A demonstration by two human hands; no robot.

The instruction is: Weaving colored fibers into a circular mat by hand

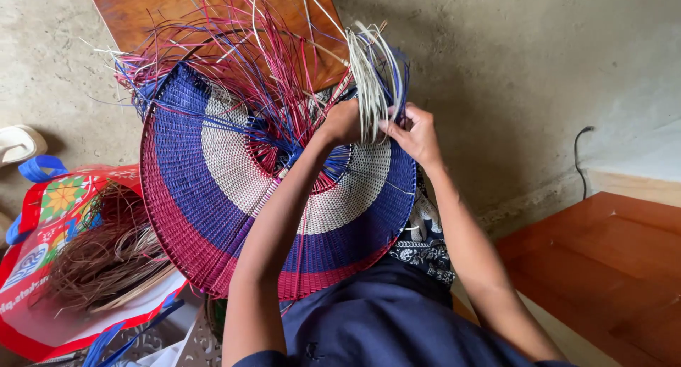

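Observation:
A large round woven basket piece (213,197) with maroon, blue and cream bands rests on my lap, tilted toward me. Loose maroon, blue and pale strands (248,62) stick up from its unfinished far side. My left hand (342,122) reaches over the weave and pinches strands near its upper right rim. My right hand (415,133) is next to it, gripping a bundle of cream strands (372,76) that loops upward.
A red patterned bag (42,218) holding dry brown fibres (106,257) stands at the left. A wooden board (142,12) lies behind the basket piece. A wooden surface (610,260) is at the right, a black cable (578,161) on the concrete floor, a pale sandal (18,143) far left.

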